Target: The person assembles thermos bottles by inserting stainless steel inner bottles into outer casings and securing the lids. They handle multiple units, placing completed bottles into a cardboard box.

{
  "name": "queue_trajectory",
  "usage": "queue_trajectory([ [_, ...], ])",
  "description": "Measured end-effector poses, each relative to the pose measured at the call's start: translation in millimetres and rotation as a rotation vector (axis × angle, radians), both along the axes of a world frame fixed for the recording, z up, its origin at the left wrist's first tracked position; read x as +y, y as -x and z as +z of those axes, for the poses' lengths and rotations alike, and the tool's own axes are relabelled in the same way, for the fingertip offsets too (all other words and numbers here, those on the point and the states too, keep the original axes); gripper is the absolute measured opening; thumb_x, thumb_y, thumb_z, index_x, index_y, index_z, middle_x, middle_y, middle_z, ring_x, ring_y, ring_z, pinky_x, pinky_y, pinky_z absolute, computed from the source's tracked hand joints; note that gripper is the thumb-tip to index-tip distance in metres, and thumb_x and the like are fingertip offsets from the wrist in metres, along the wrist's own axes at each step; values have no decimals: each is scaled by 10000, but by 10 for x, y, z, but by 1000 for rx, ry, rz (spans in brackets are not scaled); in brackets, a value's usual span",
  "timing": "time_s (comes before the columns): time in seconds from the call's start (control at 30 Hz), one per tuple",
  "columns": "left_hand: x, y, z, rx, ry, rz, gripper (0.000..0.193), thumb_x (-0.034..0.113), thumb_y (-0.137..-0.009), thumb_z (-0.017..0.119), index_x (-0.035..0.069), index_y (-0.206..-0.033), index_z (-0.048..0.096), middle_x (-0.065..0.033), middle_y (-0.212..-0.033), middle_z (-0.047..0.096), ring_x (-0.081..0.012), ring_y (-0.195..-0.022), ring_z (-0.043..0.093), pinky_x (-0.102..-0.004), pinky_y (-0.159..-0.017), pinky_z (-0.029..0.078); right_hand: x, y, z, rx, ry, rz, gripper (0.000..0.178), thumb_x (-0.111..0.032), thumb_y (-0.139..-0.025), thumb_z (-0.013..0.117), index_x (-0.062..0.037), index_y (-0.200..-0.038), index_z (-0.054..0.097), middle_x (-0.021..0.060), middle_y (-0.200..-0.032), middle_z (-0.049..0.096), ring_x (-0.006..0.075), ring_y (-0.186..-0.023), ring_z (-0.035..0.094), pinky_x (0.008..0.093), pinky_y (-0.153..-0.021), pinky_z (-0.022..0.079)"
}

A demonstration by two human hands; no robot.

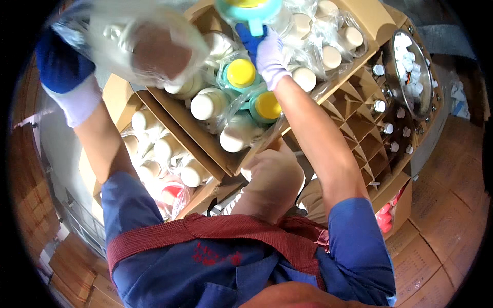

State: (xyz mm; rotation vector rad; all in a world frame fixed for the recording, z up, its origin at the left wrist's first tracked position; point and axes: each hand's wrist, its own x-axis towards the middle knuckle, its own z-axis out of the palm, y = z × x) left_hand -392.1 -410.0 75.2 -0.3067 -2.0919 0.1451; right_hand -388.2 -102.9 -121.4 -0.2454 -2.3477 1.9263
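Note:
Both my hands wear blue and white gloves. At the upper left, my left hand (69, 74) is closed on a clear plastic bag (115, 43), smeared by motion. A whitish, brown-centred shape shows through the bag; I cannot make out its kind. My right hand (263, 51) grips the handle of a turquoise jug (251, 11) with a yellow top, at the upper edge of the picture. Below it in the cardboard box stand more turquoise jugs with yellow lids (241, 73) and white jugs with pale lids (207, 104), partly wrapped in clear plastic.
A second box at the left holds white containers (164, 149) and one red-topped piece (171, 192). To the right, a divided carton (354, 118) holds white-capped bottles (379, 106). On it rests a metal bowl (424, 100) of white pieces. Flat cardboard (436, 205) lies at the right.

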Motion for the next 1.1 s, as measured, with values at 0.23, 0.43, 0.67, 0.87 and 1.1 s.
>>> queue_trajectory([
  [0.23, 187, -554, -443, -587, -1599, -1005, 278, 186, -1011, 391, -23, -1013, 574, -185, -1089, 635, -257, -1018, 630, -371, -952, 472, 99, -302, 47, -229, -380, 378, 607, -553, -732, 718, -1, -977, 663, 224, -951, 661, 374, -924, 633, 434, -828, 487],
  [0.43, 653, -1369, -639, -429, -1334, -1098, 356, 250, -1024, 372, -16, -1180, 548, -250, -1232, 571, -357, -1172, 552, -469, -1002, 437, 54, -176, -166, -216, -210, 381, 755, -533, -777, 709, 36, -1245, 542, 188, -1027, 677, 255, -933, 645, 394, -771, 490],
  [0.67, 1046, -2050, -874, -584, -1638, -1298, 420, 308, -1010, 366, 3, -1238, 543, -210, -1226, 587, -348, -1207, 522, -482, -1079, 346, 472, -1580, 704, -474, 684, 521, 524, -424, -1021, 350, -11, -1296, 518, 96, -1144, 637, 149, -985, 619, 270, -861, 500],
  [0.87, 2341, -2898, -172, -728, -911, -1544, 213, 206, -853, 673, -1, -900, 650, -91, -858, 632, -187, -763, 609, -351, -663, 476, 891, -3547, 1737, 20, 283, 352, 506, -242, -1004, 442, -25, -1446, 329, 123, -1401, 458, 210, -1250, 473, 339, -1062, 364],
  [1.1, 2714, -4441, -341, -2161, -1763, -2255, 171, 176, -896, 602, 9, -859, 599, -126, -814, 643, -224, -749, 636, -336, -703, 503, 1990, -5778, 1311, 208, 377, -588, 501, -269, -1018, 367, -31, -1452, 291, 125, -1428, 407, 220, -1247, 461, 330, -1040, 390],
])
